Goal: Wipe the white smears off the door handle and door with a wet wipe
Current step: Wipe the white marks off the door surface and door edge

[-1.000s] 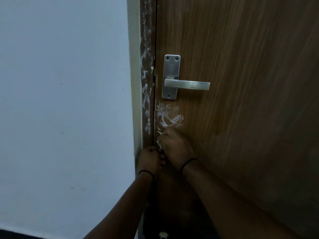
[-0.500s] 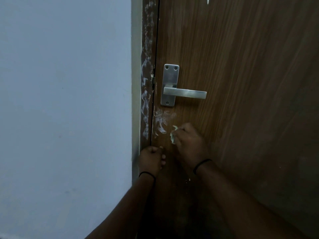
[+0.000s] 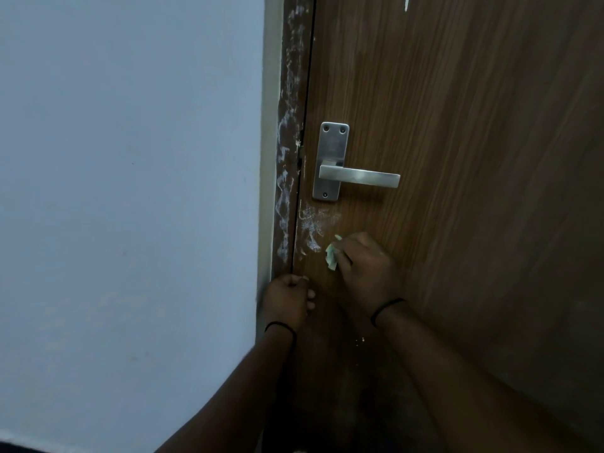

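Note:
A brown wooden door carries a silver lever handle on a metal plate. Just below the plate, near the door's left edge, lies a patch of white smears. My right hand grips a crumpled pale green wet wipe and presses it on the door at the lower right of that patch. My left hand is curled in a fist at the door's edge, below the smears; I cannot see anything in it.
The brown door frame left of the door bears long white smears along its height. A plain white wall fills the left side. A small white mark shows at the door's top edge. A few white crumbs dot the door below my right wrist.
My right hand with the wipe moved from the door's edge rightward and slightly up. The smear patch now looks smaller on its right side. My left hand stayed put.

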Motion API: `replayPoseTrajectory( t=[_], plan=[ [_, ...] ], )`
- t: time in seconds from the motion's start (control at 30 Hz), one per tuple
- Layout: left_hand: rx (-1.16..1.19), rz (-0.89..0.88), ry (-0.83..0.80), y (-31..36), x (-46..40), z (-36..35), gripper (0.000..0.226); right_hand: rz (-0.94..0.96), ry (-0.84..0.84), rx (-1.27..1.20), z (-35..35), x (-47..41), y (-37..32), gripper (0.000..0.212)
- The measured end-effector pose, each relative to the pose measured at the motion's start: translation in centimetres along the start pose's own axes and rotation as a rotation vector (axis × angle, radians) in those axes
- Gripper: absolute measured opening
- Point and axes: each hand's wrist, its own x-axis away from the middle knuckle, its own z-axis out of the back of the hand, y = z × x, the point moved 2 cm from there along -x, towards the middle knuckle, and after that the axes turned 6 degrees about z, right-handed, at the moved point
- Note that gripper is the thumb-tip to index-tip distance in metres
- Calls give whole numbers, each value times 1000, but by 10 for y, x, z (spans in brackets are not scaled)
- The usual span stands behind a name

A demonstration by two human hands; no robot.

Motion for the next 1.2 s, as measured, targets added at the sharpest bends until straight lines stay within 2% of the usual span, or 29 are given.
replayPoseTrajectory(
  t=[0.1,0.23,0.3,0.37,0.5,0.57,0.7,0.77,0.93,1.0,1.13,1.2],
  plan=[
    [6,-25,35,-2,2,-1,18,17,7,3,-7,-13,-13,13],
    [-16,-71,57,-2,4,-1,24,164,-248,66,-34,-11,-27,13],
    [-21,-67,55,-3,4,1,25,164,-296,72,-39,-4,-21,13],
    [-18,-61,51,-3,2,3,23,124,-260,48,-36,-2,-15,14],
    [-27,-57,44,-4,1,3,23,95,-60,48,-30,-19,-20,9],
    [-39,-56,34,-3,2,1,25,132,-102,82,-36,-26,-31,10],
    [-116,-89,50,-1,5,5,23,193,-333,98,-48,-10,-30,13],
    [-81,-73,27,-3,5,5,26,164,-307,79,-40,-4,-22,14],
    [-36,-38,35,-5,3,4,26,106,-32,70,-29,-24,-24,8],
    [-67,-43,23,-3,3,3,24,153,-49,79,-38,-29,-34,8],
    [-133,-94,52,-2,1,9,22,231,-200,101,-54,-9,-27,5],
    [-91,-94,66,-1,0,9,24,198,-158,96,-45,2,-14,5]
  ],
)
